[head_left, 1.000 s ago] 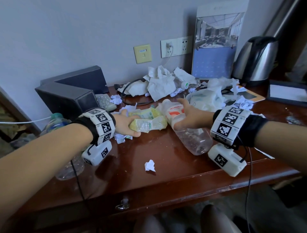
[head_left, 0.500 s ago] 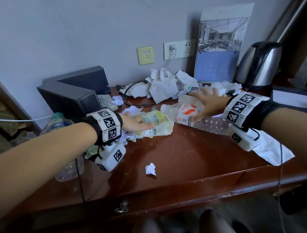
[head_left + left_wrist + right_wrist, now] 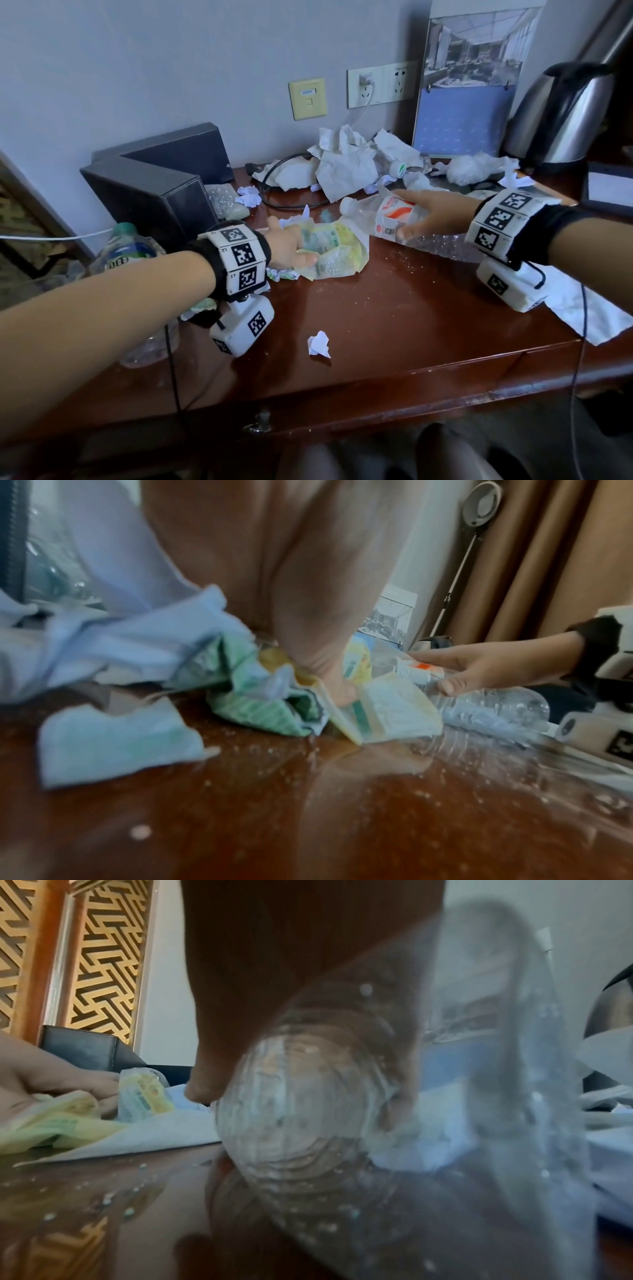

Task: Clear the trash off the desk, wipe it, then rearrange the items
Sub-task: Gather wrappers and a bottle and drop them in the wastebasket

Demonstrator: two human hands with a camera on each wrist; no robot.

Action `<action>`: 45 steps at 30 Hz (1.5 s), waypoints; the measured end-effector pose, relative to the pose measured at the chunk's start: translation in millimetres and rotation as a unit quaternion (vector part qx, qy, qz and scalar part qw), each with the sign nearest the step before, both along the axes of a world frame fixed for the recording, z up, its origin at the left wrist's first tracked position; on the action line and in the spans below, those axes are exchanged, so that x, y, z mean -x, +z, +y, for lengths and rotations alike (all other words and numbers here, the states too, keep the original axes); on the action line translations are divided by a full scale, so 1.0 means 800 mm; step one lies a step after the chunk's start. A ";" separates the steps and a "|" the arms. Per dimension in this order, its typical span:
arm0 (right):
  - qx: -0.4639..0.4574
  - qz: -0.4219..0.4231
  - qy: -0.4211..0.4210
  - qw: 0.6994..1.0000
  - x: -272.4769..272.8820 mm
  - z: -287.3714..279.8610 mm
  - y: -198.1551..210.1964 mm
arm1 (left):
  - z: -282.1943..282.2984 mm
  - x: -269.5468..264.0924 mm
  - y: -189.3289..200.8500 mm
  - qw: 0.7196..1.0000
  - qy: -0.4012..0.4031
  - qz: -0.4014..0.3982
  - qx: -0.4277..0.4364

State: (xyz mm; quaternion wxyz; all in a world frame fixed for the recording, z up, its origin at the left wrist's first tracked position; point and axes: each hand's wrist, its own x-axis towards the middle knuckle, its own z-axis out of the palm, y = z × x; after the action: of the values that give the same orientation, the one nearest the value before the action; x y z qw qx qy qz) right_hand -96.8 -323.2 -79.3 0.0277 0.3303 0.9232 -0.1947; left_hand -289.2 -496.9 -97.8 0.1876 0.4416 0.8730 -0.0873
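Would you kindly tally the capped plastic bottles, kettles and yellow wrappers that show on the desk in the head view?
Capped plastic bottles: 3 (red-label bottle, green-cap bottle, small bottle in the tissues)
Kettles: 1 (kettle)
Yellow wrappers: 1 (yellow wrapper)
Total: 5

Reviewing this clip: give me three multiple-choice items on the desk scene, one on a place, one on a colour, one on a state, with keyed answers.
1. Where is the small crumpled white paper ball?
A. alone near the desk's front edge
B. inside the kettle
C. on the black box

2. What colour is the crumpled plastic wrapper under the left hand?
A. red
B. yellow-green
C. black

3. How is the clear plastic bottle with the red-and-white label?
A. upright, untouched
B. hanging from the wall
C. on its side, gripped by the right hand

Answers: 1 A, it lies alone on bare wood; 2 B, all views show yellow-green; 3 C, fingers wrap it.
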 end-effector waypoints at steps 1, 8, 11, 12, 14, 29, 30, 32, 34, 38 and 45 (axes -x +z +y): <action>-0.012 0.001 -0.004 1.000 -0.001 -0.002 0.001 | 0.000 0.002 -0.002 1.000 0.003 -0.007 -0.006; -0.031 0.027 -0.002 0.999 -0.006 -0.007 0.003 | -0.003 0.011 0.006 0.993 0.003 -0.021 -0.120; -0.017 0.064 -0.010 0.998 -0.006 -0.006 0.005 | -0.008 0.010 0.023 0.981 0.023 -0.019 -0.191; -0.008 0.079 -0.018 0.997 -0.007 -0.004 0.006 | -0.011 0.010 0.029 0.978 0.030 -0.020 -0.207; 0.000 0.111 -0.032 0.993 -0.008 -0.001 0.011 | -0.013 0.013 0.037 0.971 0.051 -0.028 -0.233; 0.058 0.392 -0.129 0.909 -0.036 -0.006 0.060 | 0.013 -0.036 0.112 0.887 0.097 -0.110 -0.439; 0.060 0.395 -0.134 0.907 -0.043 -0.007 0.061 | 0.018 -0.044 0.115 0.886 0.093 -0.115 -0.439; 0.066 0.403 -0.144 0.901 -0.057 -0.007 0.063 | 0.030 -0.058 0.120 0.882 0.078 -0.131 -0.447; 0.068 0.409 -0.151 0.897 -0.071 -0.005 0.063 | 0.043 -0.072 0.122 0.883 0.061 -0.131 -0.447; 0.055 0.397 -0.186 0.897 -0.105 0.000 0.064 | 0.069 -0.100 0.127 0.885 0.039 -0.150 -0.440; 0.024 0.406 -0.236 0.882 -0.170 0.021 0.071 | 0.123 -0.156 0.131 0.862 0.012 -0.199 -0.465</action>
State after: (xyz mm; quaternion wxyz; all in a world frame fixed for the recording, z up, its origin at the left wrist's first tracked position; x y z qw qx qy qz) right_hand 39.4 -306.4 -22.2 -0.3888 0.4294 0.7432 -0.3346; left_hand -164.3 -398.7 7.3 0.1313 0.4751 0.7615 0.4210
